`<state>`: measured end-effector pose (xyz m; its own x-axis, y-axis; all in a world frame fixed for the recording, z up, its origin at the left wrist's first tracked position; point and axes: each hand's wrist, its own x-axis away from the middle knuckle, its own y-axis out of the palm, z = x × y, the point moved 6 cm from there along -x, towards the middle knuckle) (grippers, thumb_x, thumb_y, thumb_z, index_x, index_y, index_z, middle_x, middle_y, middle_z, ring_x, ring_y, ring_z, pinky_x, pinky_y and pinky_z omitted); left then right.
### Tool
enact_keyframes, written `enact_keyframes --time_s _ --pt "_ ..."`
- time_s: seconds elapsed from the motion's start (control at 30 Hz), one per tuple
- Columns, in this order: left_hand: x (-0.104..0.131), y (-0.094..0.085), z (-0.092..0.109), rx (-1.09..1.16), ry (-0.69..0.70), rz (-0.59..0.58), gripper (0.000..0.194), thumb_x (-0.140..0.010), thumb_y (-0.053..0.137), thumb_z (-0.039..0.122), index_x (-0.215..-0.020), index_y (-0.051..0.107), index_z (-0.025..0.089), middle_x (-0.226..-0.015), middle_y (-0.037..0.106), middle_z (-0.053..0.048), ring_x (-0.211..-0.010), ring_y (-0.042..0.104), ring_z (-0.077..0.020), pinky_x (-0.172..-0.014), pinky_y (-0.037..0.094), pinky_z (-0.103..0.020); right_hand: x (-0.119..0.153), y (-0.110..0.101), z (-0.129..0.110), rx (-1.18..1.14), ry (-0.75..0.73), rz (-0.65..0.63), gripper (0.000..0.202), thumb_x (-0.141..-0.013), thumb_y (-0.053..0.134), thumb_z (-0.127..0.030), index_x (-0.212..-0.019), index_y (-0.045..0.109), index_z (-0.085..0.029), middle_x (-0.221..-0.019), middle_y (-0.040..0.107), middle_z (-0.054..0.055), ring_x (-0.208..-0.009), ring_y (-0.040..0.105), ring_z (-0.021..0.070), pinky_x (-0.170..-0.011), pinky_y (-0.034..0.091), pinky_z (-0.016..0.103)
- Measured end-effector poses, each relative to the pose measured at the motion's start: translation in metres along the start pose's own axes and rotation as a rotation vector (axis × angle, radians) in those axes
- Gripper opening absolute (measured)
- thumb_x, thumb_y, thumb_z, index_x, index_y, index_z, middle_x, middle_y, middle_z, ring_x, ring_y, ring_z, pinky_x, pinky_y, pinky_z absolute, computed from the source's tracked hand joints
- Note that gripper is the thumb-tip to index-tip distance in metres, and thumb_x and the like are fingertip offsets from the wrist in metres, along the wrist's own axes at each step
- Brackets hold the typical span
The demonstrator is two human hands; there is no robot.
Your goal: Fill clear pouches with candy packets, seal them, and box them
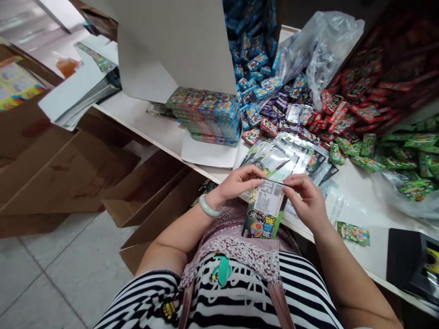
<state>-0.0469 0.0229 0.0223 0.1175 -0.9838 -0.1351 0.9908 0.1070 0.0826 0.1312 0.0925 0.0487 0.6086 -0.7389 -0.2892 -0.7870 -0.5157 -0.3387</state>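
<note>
Between both hands hangs a printed candy pouch (263, 214), dark and green, with a white label panel and barcode near its upper edge. My left hand (239, 183), a pale bangle on its wrist, pinches the upper left corner. At the upper right corner my right hand (306, 197) pinches the same edge between thumb and fingers. The pouch hangs over the apron, just in front of the table edge. Behind it, a fanned stack of similar flat pouches (277, 157) lies on the table. Whether anything is inside the held pouch cannot be seen.
Small blue (255, 59), purple and red candy boxes (343, 114) lie heaped at the back, green ones (411, 157) at the right. Stacked boxes (209, 116) stand by a white carton flap (178, 45). Open brown cartons (68, 169) sit left; a black box (411, 260) lies right.
</note>
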Motion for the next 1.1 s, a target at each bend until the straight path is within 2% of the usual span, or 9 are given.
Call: enact_keyframes --time_s 0.1,0.2,0.33,0.47,0.63,0.8,0.87,0.93,1.1 --pt "-0.009 0.002 -0.008 -0.010 -0.049 -0.018 0.024 -0.084 0.073 0.040 -0.096 0.069 0.019 -0.094 0.069 -0.004 -0.088 0.064 -0.0152 -0.084 0.052 -0.031 -0.001 -0.002 0.009 -0.008 0.026 0.019 0.005 -0.090 0.061 -0.030 -0.091 0.062 -0.024 -0.095 0.066 0.005 -0.087 0.063 0.0179 -0.072 0.054 0.033" --pt "-0.033 -0.005 -0.025 -0.039 -0.090 0.054 0.020 -0.084 0.069 0.034 -0.096 0.066 0.019 -0.091 0.067 -0.002 -0.084 0.062 -0.0136 -0.079 0.050 -0.028 -0.005 -0.011 0.034 -0.008 0.131 0.052 0.018 -0.089 0.061 -0.032 -0.105 0.063 -0.024 -0.106 0.065 0.007 -0.092 0.064 0.0183 -0.075 0.054 0.034" --pt "-0.071 -0.019 -0.051 -0.163 -0.127 0.168 0.014 -0.085 0.062 0.027 -0.095 0.060 0.018 -0.090 0.063 -0.001 -0.083 0.059 -0.0142 -0.078 0.048 -0.028 0.003 -0.042 0.070 -0.036 0.242 0.158 0.029 -0.089 0.062 -0.036 -0.116 0.062 -0.024 -0.116 0.064 0.008 -0.098 0.065 0.0187 -0.081 0.055 0.036" --pt "-0.088 -0.022 -0.067 -0.466 -0.109 0.130 0.011 -0.086 0.055 0.022 -0.095 0.060 0.018 -0.093 0.062 -0.003 -0.092 0.057 -0.0177 -0.087 0.046 -0.032 0.033 -0.082 0.087 -0.010 0.306 0.250 0.023 -0.088 0.065 -0.040 -0.103 0.070 -0.024 -0.108 0.069 0.006 -0.095 0.067 0.0189 -0.087 0.054 0.038" --pt "-0.081 -0.022 -0.068 -0.817 -0.013 0.046 0.009 -0.088 0.053 0.024 -0.088 0.061 0.019 -0.094 0.061 -0.005 -0.099 0.056 -0.0221 -0.096 0.044 -0.038 0.079 -0.138 0.101 0.025 0.471 0.439 0.022 -0.084 0.069 -0.041 -0.098 0.073 -0.024 -0.097 0.074 0.005 -0.087 0.070 0.0198 -0.081 0.057 0.037" --pt "-0.083 -0.025 -0.047 -1.030 0.088 0.019 0.023 -0.090 0.053 0.035 -0.104 0.064 0.020 -0.109 0.063 -0.009 -0.109 0.056 -0.0263 -0.100 0.044 -0.044 0.121 -0.196 0.111 0.212 0.513 0.692 0.021 -0.083 0.066 -0.037 -0.097 0.071 -0.023 -0.093 0.073 0.004 -0.084 0.070 0.0194 -0.076 0.058 0.036" --pt "-0.091 -0.013 -0.034 -1.053 0.137 0.020 0.027 -0.089 0.056 0.039 -0.109 0.064 0.022 -0.113 0.063 -0.009 -0.114 0.056 -0.0276 -0.104 0.043 -0.045 0.130 -0.208 0.116 0.368 0.532 0.675 0.023 -0.083 0.063 -0.036 -0.100 0.070 -0.021 -0.097 0.072 0.006 -0.083 0.068 0.0199 -0.075 0.058 0.037" --pt "-0.099 0.014 -0.027 -0.956 0.130 -0.046 0.028 -0.090 0.056 0.039 -0.110 0.065 0.022 -0.114 0.065 -0.009 -0.112 0.058 -0.0257 -0.101 0.046 -0.043 0.132 -0.210 0.125 0.512 0.560 0.577 0.029 -0.083 0.061 -0.036 -0.104 0.069 -0.019 -0.104 0.070 0.011 -0.085 0.068 0.0224 -0.075 0.058 0.040" --pt "-0.102 0.131 -0.058 -0.501 -0.206 -0.563 0.031 -0.086 0.062 0.033 -0.113 0.065 0.018 -0.105 0.070 -0.008 -0.089 0.064 -0.0179 -0.080 0.053 -0.032 0.121 -0.202 0.147 0.723 0.636 0.364 0.043 -0.083 0.056 -0.031 -0.121 0.063 -0.012 -0.116 0.066 0.020 -0.101 0.064 0.0316 -0.090 0.053 0.050"
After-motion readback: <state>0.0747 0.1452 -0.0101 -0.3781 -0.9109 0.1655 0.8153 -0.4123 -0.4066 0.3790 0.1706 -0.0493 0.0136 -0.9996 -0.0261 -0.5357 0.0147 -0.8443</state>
